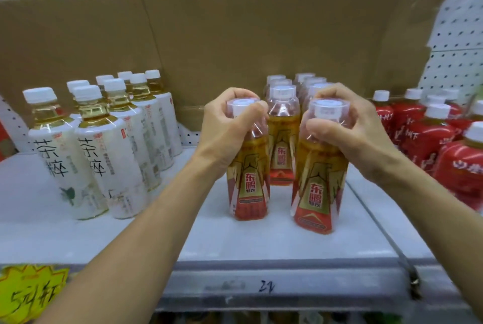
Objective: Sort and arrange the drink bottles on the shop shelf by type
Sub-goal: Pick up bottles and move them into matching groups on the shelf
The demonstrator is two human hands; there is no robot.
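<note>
The sorting is judged to be well advanced. Three groups are seen on the shelf (261, 245): white-label tea bottles (104, 146) are gathered toward its left end, red-label bottles (431, 141) toward its right end, and two gold-label rows (283, 146) are lined up at the middle, running back to the cardboard sheet (261, 36) at the rear edge.

What is left appears to be the fronts of the two middle rows. The left gold-label bottle (248, 182) is gripped round its neck and cap by the left hand (230, 127), and the right gold-label bottle (317, 193) is gripped in the same way by the right hand (350, 127). Both bottles are placed at the heads of their rows, nearer the front edge. Whether their bases are resting on the shelf or are held just clear of it cannot be told.

Both bottles are held upright, with the long axis vertical and the caps upward. The printed labels are turned toward the front edge. The right one appears to be tipped very slightly.
</note>
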